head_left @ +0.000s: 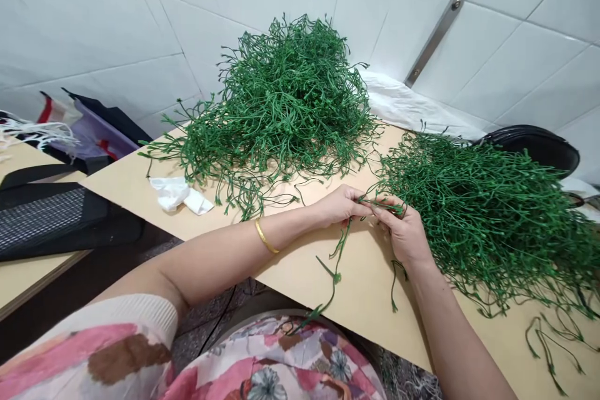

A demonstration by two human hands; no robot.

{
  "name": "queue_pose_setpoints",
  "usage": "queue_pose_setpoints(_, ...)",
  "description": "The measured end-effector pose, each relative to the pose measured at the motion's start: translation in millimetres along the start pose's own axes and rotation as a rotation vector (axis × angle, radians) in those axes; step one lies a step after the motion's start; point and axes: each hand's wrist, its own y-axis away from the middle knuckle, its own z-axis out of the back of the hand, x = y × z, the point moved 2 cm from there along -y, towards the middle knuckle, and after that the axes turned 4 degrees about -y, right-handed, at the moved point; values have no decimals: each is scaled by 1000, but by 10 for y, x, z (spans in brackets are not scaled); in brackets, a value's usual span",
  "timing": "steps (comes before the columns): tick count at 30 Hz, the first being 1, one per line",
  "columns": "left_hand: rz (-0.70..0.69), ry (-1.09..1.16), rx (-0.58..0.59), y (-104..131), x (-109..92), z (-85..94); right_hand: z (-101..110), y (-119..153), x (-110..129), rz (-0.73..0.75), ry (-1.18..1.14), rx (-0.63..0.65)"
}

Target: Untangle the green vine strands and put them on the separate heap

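Note:
My left hand [345, 205] and my right hand [402, 225] meet over the table, fingertips nearly touching. Both are closed in a pinch on thin green artificial plant stems [338, 262], which look like plastic. One length dangles below my left hand, past the table edge towards my lap. A shorter end [394, 290] hangs under my right palm. Where the stems join between the fingers is partly hidden. Beyond my hands rises a tall heap of the same stems [290, 100], and a second heap [492, 219] lies beside my right forearm.
The tan tabletop [300, 275] runs up to a white tiled wall. On it lie a crumpled white tissue [175, 194] and a few loose stems [548, 350]. Black round trays or lids [534, 144] stand behind the right heap. A metal bracket [434, 40] is fixed to the wall. Dark mesh material [42, 219] sits at left.

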Motion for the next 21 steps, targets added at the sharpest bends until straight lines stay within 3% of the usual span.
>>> queue_pose_setpoints(3,3,-32,53,21,-13,-19,12,-4,6,35,-36,-28)
queue_pose_setpoints(6,34,44,-2,41,-40,0,116,-20,70,63,30,-84)
queue_pose_setpoints(9,51,157,-109,46,-60,44,297,-77,302,190,257,-154)
queue_pose_setpoints(13,118,199,-115,49,-62,41,591,-318,804,370,547,-244)
queue_pose_setpoints(16,95,215,-96,54,-69,18,832,-598,1152,512,936,-472)
queue_pose_setpoints(18,67,206,-98,55,-70,17,956,-765,1282,479,1149,-527)
queue_pose_setpoints(21,71,183,-78,52,-60,27,1040,-843,1358,413,1291,-584)
